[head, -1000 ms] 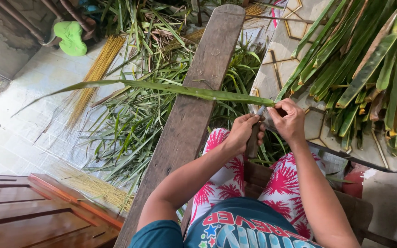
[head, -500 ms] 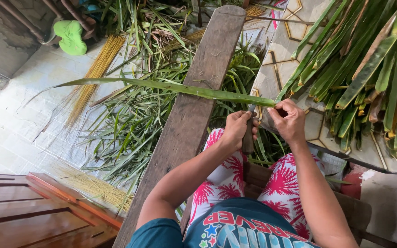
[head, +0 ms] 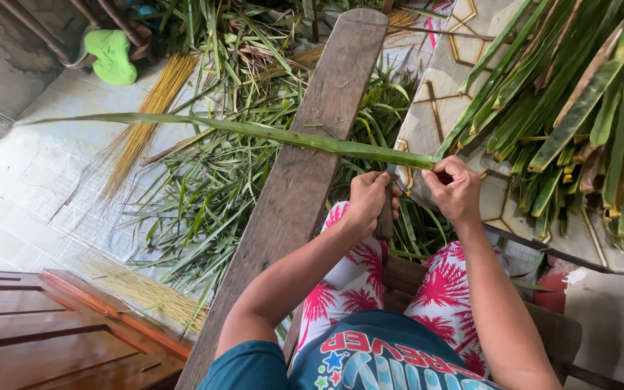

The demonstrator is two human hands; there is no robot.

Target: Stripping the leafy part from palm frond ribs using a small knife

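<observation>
The left hand was closed around a knife with a dark handle, while the right hand pinched the base of one long green leaf, the two hands close together but not touching. Compared with a second earlier, the leaf's far tip had risen higher over the floor and the knife hand had slid nearer the stem end. The leaf stretched leftward across a single weathered wooden plank that served as the surface. Two bundles of yellow leaf ribs lay on the pale tiled floor amid a heap of cut green leaves. A stack of uncut leaves rested at right; one green cloth sat by the wall.
</observation>
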